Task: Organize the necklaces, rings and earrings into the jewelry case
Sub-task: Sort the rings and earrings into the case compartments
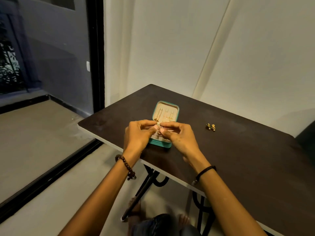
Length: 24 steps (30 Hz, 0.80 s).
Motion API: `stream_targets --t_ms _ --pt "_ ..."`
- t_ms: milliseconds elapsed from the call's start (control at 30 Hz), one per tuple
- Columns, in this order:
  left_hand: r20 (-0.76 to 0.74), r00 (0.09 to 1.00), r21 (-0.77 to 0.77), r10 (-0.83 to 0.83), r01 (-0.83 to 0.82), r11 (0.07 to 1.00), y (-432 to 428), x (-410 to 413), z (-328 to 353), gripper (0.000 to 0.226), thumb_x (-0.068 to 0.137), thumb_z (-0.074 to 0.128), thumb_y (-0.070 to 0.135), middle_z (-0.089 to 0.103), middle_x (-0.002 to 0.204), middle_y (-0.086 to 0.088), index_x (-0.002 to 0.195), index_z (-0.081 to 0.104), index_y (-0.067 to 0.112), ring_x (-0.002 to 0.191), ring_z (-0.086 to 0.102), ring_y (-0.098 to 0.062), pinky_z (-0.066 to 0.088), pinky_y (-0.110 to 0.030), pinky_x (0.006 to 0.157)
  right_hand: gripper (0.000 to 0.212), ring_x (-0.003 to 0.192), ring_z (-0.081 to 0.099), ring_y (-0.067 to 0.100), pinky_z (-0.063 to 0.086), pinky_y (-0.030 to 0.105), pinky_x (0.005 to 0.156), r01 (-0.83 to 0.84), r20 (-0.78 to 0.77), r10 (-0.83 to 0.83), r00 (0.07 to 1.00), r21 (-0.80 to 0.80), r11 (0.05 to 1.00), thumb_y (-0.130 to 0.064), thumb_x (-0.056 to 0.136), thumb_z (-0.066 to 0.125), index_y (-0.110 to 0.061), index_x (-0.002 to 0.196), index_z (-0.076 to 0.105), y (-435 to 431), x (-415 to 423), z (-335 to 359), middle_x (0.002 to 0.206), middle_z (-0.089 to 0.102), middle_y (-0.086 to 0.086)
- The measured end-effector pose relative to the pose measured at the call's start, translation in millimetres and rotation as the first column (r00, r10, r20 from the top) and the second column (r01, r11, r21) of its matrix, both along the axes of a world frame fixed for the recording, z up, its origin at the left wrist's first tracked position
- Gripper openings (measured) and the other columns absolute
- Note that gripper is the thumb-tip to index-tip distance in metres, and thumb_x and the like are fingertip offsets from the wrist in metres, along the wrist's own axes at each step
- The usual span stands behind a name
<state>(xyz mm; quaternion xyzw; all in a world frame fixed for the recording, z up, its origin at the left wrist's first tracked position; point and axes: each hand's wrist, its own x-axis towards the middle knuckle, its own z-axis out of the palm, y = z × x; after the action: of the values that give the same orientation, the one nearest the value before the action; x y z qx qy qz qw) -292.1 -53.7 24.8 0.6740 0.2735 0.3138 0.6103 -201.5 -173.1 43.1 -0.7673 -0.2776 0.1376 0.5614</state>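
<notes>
jewelry case point(160, 143): axis near-far | left hand point(136, 135), right hand point(179, 135): pinch gold piece point(159, 131)

One wide-angle head-worn camera looks forward and down over the near edge of the dark brown rectangular desk point(238, 159). It is near, the open teal beige-lined jewelry case point(166, 107) mid-frame.

Bare home room — folding table point(238, 159), glass door point(51, 57)

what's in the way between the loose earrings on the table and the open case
Nothing lies on the table between the earrings and the jewelry case. The left hand and right hand hang over its tray, pinching a gold piece.
</notes>
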Motion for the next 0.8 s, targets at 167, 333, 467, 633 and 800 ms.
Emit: stream_targets --t_ms 167,333,467,633,800 --pt "-0.066 0.996 0.095 0.056 -0.05 0.994 27 -1 -8 0.018 0.086 0.077 0.021 0.076 0.097 0.007 0.104 0.077 0.021 0.094 0.068 -0.003 0.054 -0.022 0.083 0.02 0.079 0.065 -0.01 0.049 0.002 0.066 0.003 0.127 0.014 0.992 -0.129 0.992 -0.009 0.09 0.073 -0.017 0.109 0.077 29 1 -9 0.096 0.072 -0.008" --pt "-0.11 0.993 0.149 0.047 -0.03 0.988 35 6 -15 0.016 0.087 0.076 0.024 0.076 0.097 0.008 0.103 0.077 0.025 0.096 0.069 -0.005 0.053 -0.023 0.081 0.019 0.08 0.067 -0.005 0.051 0.01 0.073 0.015 0.224 0.03 0.974 -0.197 0.98 -0.006 0.092 0.069 -0.019 0.105 0.075 36 1 -16 0.086 0.071 -0.009" --pt "-0.16 0.987 0.221 0.035 0.002 0.975 35 11 -20 0.016 0.086 0.076 0.028 0.076 0.097 0.01 0.102 0.077 0.032 0.098 0.069 -0.007 0.059 -0.039 0.085 0.022 0.089 0.066 0.003 0.052 0.008 0.068 0.008 0.268 0.058 0.962 -0.238 0.971 -0.009 0.093 0.068 -0.021 0.11 0.074 32 4 -15 0.098 0.071 -0.004" --pt "-0.352 0.935 0.399 0.035 0.116 0.91 34 17 -27 0.021 0.085 0.074 0.042 0.069 0.114 0.004 0.106 0.074 0.042 0.108 0.061 -0.013 0.059 -0.04 0.08 0.017 0.076 0.065 -0.002 0.045 0.001 0.057 0.039 0.258 0.007 0.966 -0.176 0.984 -0.007 0.094 0.067 -0.019 0.103 0.074 22 14 -12 0.084 0.068 -0.012" --pt "-0.486 0.869 0.521 0.091 0.204 0.829 33 24 -20 0.025 0.087 0.072 0.042 0.059 0.122 0.004 0.113 0.071 0.041 0.115 0.052 -0.016 0.051 -0.032 0.078 0.016 0.081 0.065 -0.003 0.048 0.003 0.061 0.029 0.238 0.012 0.971 -0.167 0.986 -0.009 0.094 0.068 -0.019 0.105 0.074 16 17 -15 0.089 0.068 -0.013"
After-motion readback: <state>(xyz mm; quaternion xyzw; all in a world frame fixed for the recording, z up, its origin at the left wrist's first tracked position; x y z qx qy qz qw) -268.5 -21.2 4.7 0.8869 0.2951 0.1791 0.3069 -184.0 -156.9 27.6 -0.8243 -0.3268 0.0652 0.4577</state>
